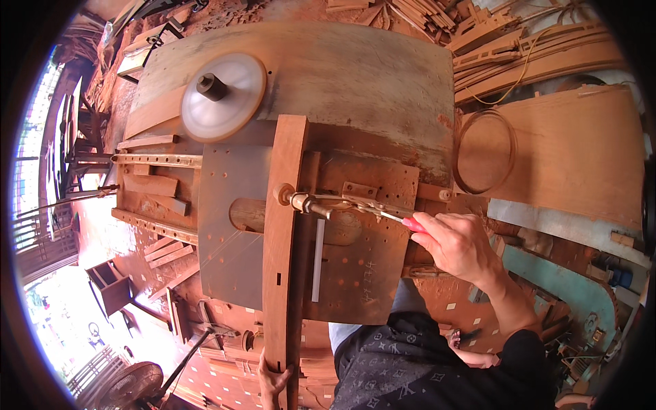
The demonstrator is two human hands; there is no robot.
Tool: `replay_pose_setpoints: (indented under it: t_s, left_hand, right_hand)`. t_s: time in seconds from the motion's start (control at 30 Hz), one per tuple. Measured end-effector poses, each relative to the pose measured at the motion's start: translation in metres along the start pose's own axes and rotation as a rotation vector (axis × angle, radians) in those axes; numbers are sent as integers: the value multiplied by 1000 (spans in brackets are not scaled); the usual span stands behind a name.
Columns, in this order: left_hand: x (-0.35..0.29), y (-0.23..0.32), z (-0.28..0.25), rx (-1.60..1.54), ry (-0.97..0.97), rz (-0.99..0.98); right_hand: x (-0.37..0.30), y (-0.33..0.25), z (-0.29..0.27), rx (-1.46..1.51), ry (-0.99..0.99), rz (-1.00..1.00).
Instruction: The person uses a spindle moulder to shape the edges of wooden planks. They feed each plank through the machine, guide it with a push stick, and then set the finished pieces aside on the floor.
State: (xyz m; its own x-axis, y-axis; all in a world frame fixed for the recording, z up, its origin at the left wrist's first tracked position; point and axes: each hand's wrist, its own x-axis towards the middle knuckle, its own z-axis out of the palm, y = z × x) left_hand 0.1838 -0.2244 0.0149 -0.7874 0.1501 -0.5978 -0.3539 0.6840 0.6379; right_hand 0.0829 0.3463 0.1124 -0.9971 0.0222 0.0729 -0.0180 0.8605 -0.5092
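Note:
A long wooden beam (283, 253) with small slots cut in it lies across a metal sliding plate (232, 273). My left hand (273, 379) is wrapped round its near end. My right hand (454, 242) is closed on the red-tipped handle (412, 224) of a metal clamp (328, 203). The clamp's round pad (283, 194) sits against the beam's side. Past the beam's far end, to the left, a round saw blade (236, 113) looks blurred, as if spinning, around a dark central shaft (212, 87).
The blade stands over a worn table (362, 82). Wood offcuts (150, 184) lie on a slotted rail frame at left. A large board (560, 150) with a thin hoop (509, 137) is at right. A fan (126, 386) stands at lower left.

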Motion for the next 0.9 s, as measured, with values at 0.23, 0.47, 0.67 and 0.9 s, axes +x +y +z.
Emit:
replay_pose_setpoints:
  t_s: [0.23, 0.47, 0.67, 0.9]
  left_hand:
    - [2, 12, -2, 71, -20, -40]
    - [3, 4, -1, 54, -1, -39]
    - [3, -1, -5, 16, -25, -79]
    - [0, -1, 1, 44, -4, -114]
  right_hand:
    - [-9, 25, 14, 56, 59, -123]
    - [-12, 46, 58, 184, 93, -93]
    - [11, 25, 35, 61, -194, 151]
    - [48, 39, 53, 141, -672, 520]
